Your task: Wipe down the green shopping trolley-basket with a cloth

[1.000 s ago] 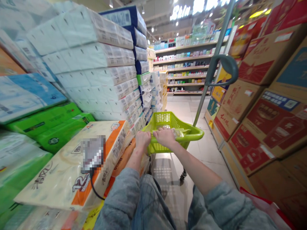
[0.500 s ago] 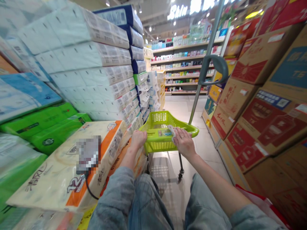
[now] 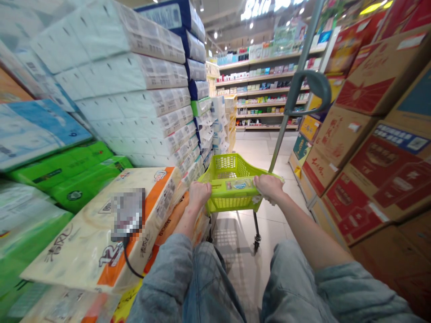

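the right hand [image 3: 268, 186] has moved off the small packet [image 3: 239, 184] and out to the far right end of the green basket [image 3: 232, 204], its fingers [image 3: 261, 180] curled over the rim, gripping it. the left hand [image 3: 199, 195] is curled the same way over the rim at the other end, closed around the plastic. neither hand has hold of the packet any more: it lies free along the near side of the basket with its label showing, though exactly how it sits against the rim is hard to tell. both hands now hold only the basket. the basket rides on a trolley with a thin metal pole [image 3: 286, 134] and a small wheel [image 3: 257, 240] above the tiled floor. a cream pack of tissues [image 3: 81, 242] with an orange stripe lies on a stack just left of it, with cardboard boxes [image 3: 350, 148] piled to the right
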Action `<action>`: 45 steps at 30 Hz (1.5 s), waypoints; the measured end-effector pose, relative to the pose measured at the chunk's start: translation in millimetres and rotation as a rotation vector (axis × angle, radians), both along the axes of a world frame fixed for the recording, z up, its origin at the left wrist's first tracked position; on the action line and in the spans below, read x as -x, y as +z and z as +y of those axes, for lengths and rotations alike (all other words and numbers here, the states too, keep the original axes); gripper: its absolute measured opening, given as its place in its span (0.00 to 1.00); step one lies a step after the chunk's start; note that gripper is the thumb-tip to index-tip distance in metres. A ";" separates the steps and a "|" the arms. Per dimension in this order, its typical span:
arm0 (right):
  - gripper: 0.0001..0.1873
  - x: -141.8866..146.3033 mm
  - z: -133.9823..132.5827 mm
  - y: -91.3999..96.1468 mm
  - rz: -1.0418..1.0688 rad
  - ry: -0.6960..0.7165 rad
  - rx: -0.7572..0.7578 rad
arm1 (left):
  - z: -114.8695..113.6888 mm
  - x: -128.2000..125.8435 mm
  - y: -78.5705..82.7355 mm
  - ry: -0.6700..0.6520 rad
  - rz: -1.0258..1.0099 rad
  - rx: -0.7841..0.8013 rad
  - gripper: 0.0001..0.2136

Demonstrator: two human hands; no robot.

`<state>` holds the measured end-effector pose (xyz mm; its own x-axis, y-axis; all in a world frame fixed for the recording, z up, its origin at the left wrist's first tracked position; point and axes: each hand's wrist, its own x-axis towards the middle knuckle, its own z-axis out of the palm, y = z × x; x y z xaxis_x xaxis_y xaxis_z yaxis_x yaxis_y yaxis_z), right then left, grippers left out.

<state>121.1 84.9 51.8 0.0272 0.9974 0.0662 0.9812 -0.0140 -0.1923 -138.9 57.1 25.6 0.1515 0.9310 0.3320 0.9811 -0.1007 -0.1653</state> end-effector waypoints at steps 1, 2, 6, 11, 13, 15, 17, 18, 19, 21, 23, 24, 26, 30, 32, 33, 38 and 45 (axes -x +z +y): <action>0.24 -0.2 2.5 2.2 -0.002 0.018 0.033 | -0.2 -0.6 0.4 0.002 -0.001 0.000 0.22; 0.24 -0.3 3.5 2.3 -0.007 0.020 0.041 | -0.5 -1.2 0.8 0.007 -0.002 0.000 0.22; 0.32 3.8 -10.3 -17.2 0.006 -0.011 -0.192 | -1.7 -4.5 2.8 0.029 -0.025 0.013 0.22; 0.28 12.9 -33.9 -45.0 0.015 0.076 -0.520 | -3.3 -6.6 4.7 0.052 -0.033 0.022 0.23; 0.27 15.9 -34.1 -42.4 0.006 0.082 -0.495 | -3.7 -6.1 4.6 0.030 -0.024 0.023 0.23; 0.28 18.7 -28.5 -31.8 -0.009 0.073 -0.379 | -3.8 -5.5 4.4 0.016 -0.025 0.022 0.22; 0.29 21.1 -19.3 -17.5 -0.022 0.048 -0.206 | -4.0 -5.4 4.5 0.013 -0.029 0.019 0.22; 0.29 22.0 -14.2 -10.8 -0.023 0.036 -0.124 | -4.2 -5.6 4.8 0.009 -0.028 0.019 0.21; 0.29 22.9 -9.5 -5.2 -0.021 0.026 -0.056 | -4.4 -6.0 5.2 0.001 -0.022 0.023 0.21; 0.29 24.2 -2.1 2.0 -0.017 0.009 0.015 | -4.7 -7.0 6.2 -0.008 -0.010 0.037 0.21; 0.29 25.1 1.5 3.7 -0.027 -0.001 0.011 | -4.6 -7.6 7.0 0.010 -0.032 0.048 0.21; 0.29 25.4 2.1 3.1 -0.032 0.000 -0.003 | -4.3 -7.7 7.0 0.018 -0.065 0.046 0.21; 0.29 25.6 2.4 0.9 -0.023 0.003 -0.030 | -3.4 -7.6 6.2 0.018 -0.172 0.001 0.19; 0.33 24.3 3.7 -3.1 0.053 -0.009 -0.058 | -3.8 -12.5 4.1 -0.061 -0.335 -0.209 0.15; 0.34 23.2 5.1 -4.2 0.066 0.002 -0.067 | -6.9 -21.2 5.4 -0.164 -0.315 -0.295 0.13; 0.34 22.8 5.6 -4.6 0.065 0.008 -0.070 | -9.2 -27.0 7.0 -0.230 -0.290 -0.327 0.10; 0.35 20.9 5.6 -6.3 0.067 0.021 -0.087 | -19.8 -52.8 18.7 -0.613 -0.067 -0.275 0.07; 0.36 14.0 3.4 -6.2 0.085 0.079 -0.089 | -10.1 -22.6 12.2 -0.399 -0.150 -0.261 0.15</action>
